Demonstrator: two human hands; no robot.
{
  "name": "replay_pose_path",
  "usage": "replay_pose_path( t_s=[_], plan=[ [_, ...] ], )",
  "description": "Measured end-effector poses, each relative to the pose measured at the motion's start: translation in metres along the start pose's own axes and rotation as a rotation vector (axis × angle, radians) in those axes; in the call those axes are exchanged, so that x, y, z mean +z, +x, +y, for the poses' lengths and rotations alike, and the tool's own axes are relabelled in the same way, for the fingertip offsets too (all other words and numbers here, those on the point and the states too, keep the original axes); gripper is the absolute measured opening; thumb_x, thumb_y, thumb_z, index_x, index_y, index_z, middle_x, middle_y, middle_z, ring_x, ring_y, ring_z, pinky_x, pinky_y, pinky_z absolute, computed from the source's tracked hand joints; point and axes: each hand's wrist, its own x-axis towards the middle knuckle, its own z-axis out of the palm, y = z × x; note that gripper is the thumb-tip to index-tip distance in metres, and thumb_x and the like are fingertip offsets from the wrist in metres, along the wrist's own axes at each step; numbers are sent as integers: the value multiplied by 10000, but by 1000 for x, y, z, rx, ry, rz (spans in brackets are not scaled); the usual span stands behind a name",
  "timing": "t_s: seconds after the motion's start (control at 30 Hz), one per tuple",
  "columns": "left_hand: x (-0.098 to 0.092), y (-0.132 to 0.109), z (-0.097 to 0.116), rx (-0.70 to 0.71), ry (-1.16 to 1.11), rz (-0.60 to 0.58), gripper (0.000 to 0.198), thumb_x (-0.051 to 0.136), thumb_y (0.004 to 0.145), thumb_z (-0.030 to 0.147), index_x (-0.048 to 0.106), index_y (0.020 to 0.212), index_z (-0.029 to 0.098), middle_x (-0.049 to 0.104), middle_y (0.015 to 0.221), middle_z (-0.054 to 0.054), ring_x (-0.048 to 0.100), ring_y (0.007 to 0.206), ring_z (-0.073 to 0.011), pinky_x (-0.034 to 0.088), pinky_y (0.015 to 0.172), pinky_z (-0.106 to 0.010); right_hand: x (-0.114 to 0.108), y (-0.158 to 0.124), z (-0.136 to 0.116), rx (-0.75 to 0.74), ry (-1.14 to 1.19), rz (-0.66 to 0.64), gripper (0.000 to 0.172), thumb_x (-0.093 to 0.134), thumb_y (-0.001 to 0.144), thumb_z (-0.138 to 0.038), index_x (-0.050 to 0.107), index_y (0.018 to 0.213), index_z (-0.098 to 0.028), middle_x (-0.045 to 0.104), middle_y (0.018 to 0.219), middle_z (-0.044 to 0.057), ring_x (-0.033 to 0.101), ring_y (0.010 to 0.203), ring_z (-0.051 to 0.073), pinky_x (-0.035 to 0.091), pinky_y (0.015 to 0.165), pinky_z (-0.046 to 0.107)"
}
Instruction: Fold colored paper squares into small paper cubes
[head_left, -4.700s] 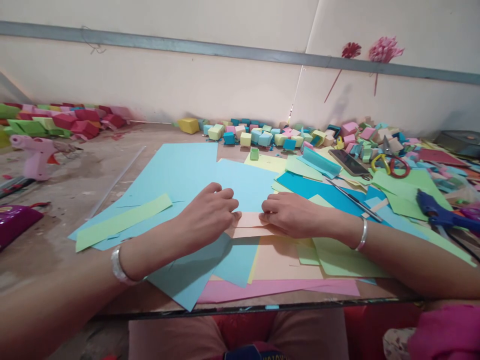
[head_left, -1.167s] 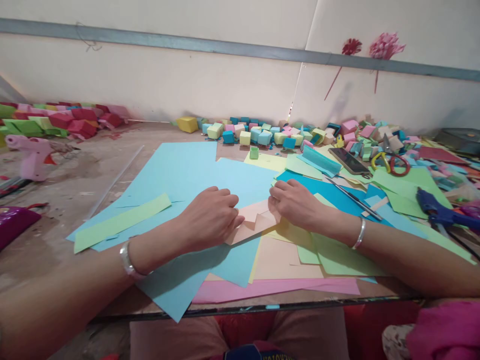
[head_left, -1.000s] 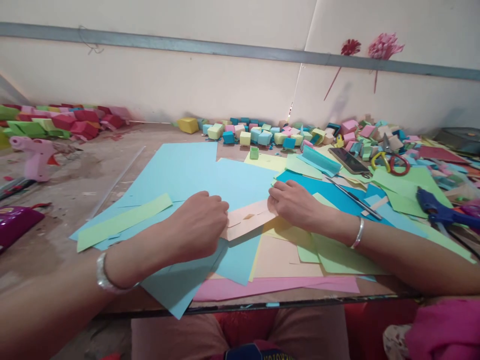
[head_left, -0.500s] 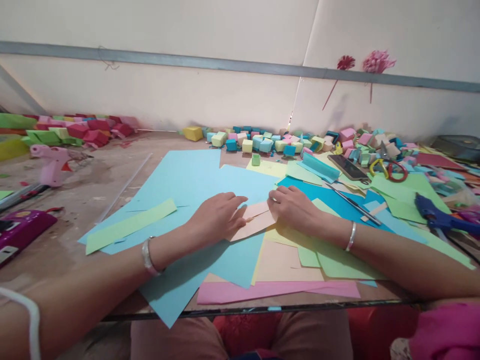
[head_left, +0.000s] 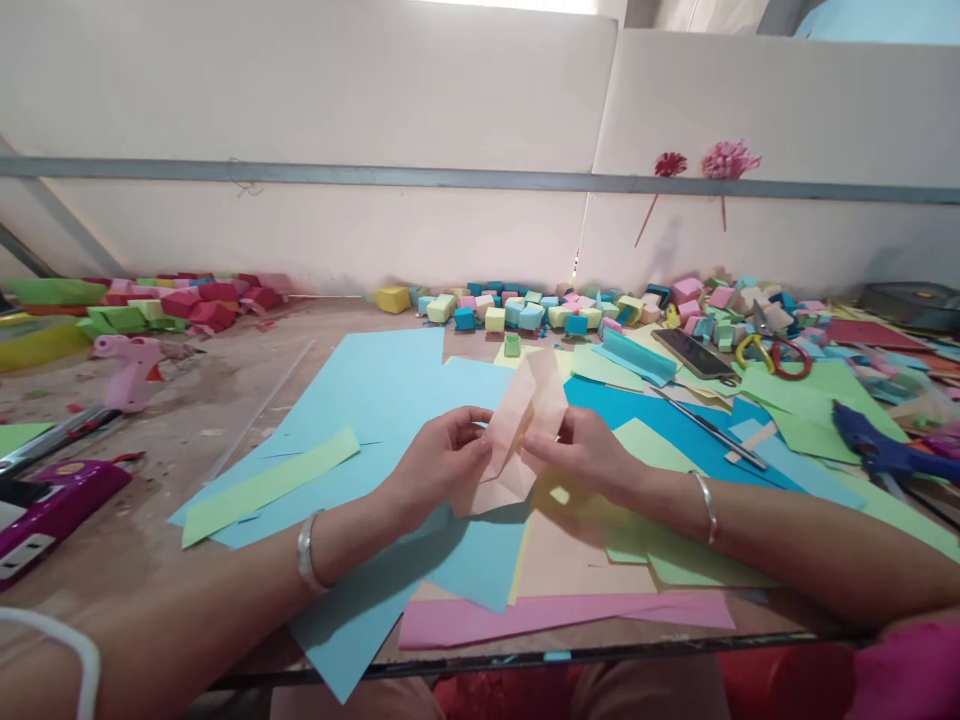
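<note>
With clock positions read from the folded peach paper, a purple power strip [head_left: 71, 515] and, above it, a pink glue gun [head_left: 129, 372] lie well out near nine o'clock; closer in at nine, a pale green strip [head_left: 274, 487] rests across light blue sheets [head_left: 352, 390]; just beside the crease, toward nine, the person's left hand [head_left: 439, 460] pinches the paper's edge between thumb and curled fingers; the peach paper [head_left: 516, 420], creased and partly opened, is held tilted between both hands, its bottom edge too unclear to tell whether it touches the sheets; paper cubes [head_left: 514, 317] line the wall at twelve; at three, the right hand [head_left: 589, 450] grips the opposite edge, thumb in front, other fingertips hidden; farther right, a phone [head_left: 694, 353] lies near two, scissors [head_left: 771, 348] between two and three, and a blue glue gun [head_left: 870, 435] at three.
</note>
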Motion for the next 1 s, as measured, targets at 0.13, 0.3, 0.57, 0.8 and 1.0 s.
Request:
replay_pose_path(
  t_s=[0.13, 0.3, 0.57, 0.8, 1.0],
  plan=[
    [8, -7, 1, -33, -24, -111, 279, 520, 844, 396, 559, 1015, 179, 679, 969, -65, 647, 869, -199, 502, 749, -320, 9, -8, -8, 48, -16, -58, 396, 532, 781, -367, 285, 519, -203, 274, 504, -64, 242, 496, 62, 171, 457, 235],
    [7, -9, -1, 70, 295, -56, 447, 568, 810, 564, 561, 1028, 174, 651, 914, -52, 603, 828, -216, 485, 689, -322, 9, -13, -16, 25, -18, -81, 403, 542, 774, -322, 262, 512, -198, 229, 522, -62, 212, 512, 58, 153, 457, 233],
    [8, -11, 4, -38, -186, -68, 322, 635, 694, 224, 617, 1007, 152, 677, 878, -42, 615, 778, -195, 480, 669, -282, 1, -6, -10, -29, 33, 92, 236, 595, 749, -296, 431, 618, -187, 426, 591, -48, 381, 555, 77, 286, 490, 204],
    [11, -14, 1, -161, -418, -208, 365, 717, 660, 187, 656, 1014, 122, 703, 849, -83, 647, 724, -192, 515, 667, -294, 0, -4, -7, -91, 5, 88, 96, 565, 750, -209, 475, 784, -202, 494, 665, -52, 434, 580, 91, 327, 515, 213],
    [11, -9, -2, -155, -414, -94, 291, 755, 695, 209, 672, 948, 92, 720, 831, -112, 667, 724, -202, 512, 639, -274, 0, -11, -11, -181, -116, 64, 105, 573, 763, -189, 469, 756, -203, 428, 642, -60, 364, 571, 85, 311, 507, 218]
  ],
)
